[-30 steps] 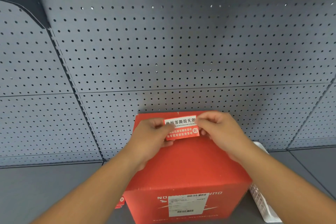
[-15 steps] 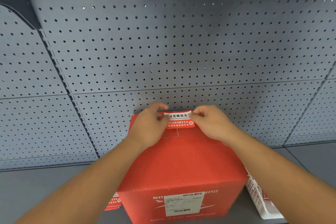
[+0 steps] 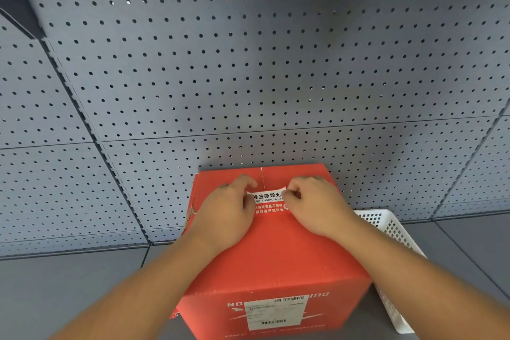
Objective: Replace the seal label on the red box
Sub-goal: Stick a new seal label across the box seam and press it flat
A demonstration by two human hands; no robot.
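A red cardboard box (image 3: pixel 276 254) stands on the grey shelf against the pegboard, with a white shipping label on its front face. A red and white seal label (image 3: pixel 269 203) lies across the centre seam on the box top. My left hand (image 3: pixel 223 212) pinches the label's left end and rests on the box top. My right hand (image 3: pixel 317 204) pinches the label's right end. Both ends of the label are hidden under my fingers.
A white perforated plastic basket (image 3: pixel 392 232) sits to the right of the box, touching it. A grey pegboard wall (image 3: pixel 248 63) rises right behind the box. A small red item (image 3: pixel 174 315) peeks out at the box's lower left. The grey shelf (image 3: pixel 69 290) extends left.
Both hands carried the label from above the box's rear edge forward and down onto the box top, over the seam. The view shifted slightly.
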